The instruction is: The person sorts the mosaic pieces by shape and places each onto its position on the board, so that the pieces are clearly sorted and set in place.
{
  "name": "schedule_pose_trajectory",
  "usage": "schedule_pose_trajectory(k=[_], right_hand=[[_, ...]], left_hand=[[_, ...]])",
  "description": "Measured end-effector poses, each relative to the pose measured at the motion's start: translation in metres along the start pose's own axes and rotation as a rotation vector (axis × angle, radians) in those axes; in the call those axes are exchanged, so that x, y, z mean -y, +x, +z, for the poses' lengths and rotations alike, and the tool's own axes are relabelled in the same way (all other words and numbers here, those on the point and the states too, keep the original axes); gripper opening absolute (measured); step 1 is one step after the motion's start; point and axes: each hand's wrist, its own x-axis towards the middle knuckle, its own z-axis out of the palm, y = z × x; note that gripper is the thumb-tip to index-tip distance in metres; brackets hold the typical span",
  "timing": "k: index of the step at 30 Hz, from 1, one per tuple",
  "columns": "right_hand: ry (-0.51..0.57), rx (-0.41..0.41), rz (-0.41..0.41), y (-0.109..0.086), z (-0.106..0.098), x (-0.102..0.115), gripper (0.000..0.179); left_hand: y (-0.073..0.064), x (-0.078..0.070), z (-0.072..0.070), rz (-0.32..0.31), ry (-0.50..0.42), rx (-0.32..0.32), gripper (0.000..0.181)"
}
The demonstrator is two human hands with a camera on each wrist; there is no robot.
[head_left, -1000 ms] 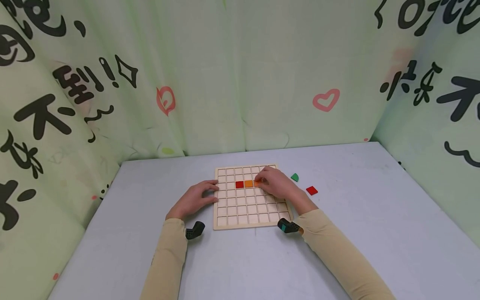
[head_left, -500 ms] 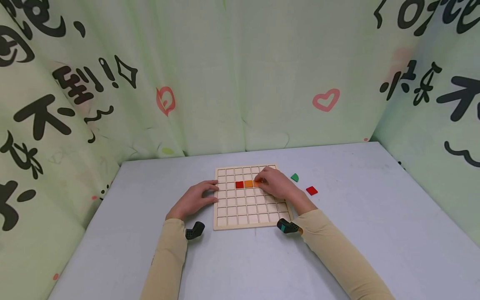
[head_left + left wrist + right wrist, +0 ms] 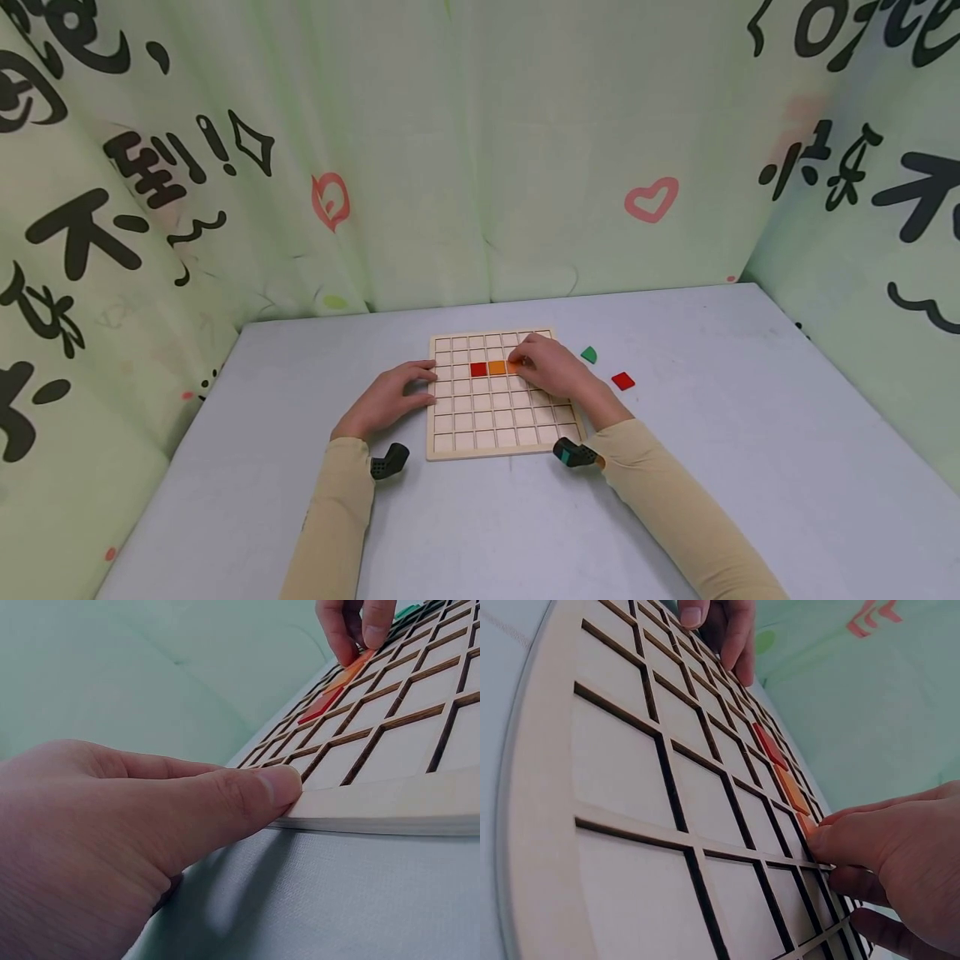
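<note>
Almost nothing has moved since the frame half a second ago: the head view slides very slightly, while hands and pieces keep their places about the grid board (image 3: 483,419). For the work in hand, this reads as a pause over one placement rather than a new step.

At the board's left edge, the left hand (image 3: 386,400) rests thumb and fingers against the rim, spread apart, probably steadying it. In the board's far half, a red tile (image 3: 478,369) lies in a cell left of the middle, with an orange tile (image 3: 497,367) in the next cell to its right. Right of that, in the same row, a second orange tile (image 3: 805,823) shows only in part under the right hand (image 3: 553,365), whose thumb and forefinger pinch it; whether it sits fully down in its cell I cannot tell. The row's right end therefore seems not yet finished.

Beyond the board's right edge, a green piece (image 3: 589,355) lies on the worktop (image 3: 750,375) near the far corner, and farther right, a little nearer the person, is a loose red tile (image 3: 623,381). Neither hand touches these two, and both lie where they did.
</note>
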Motion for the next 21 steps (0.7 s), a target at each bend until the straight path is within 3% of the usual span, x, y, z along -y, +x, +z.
schedule_pose_trajectory(k=[21], right_hand=[[-0.005,0.004,0.023,0.0007,0.0013,0.0000,0.020]], left_hand=[[0.0001,-0.0010,-0.0005,-0.003,0.002,0.004,0.039]])
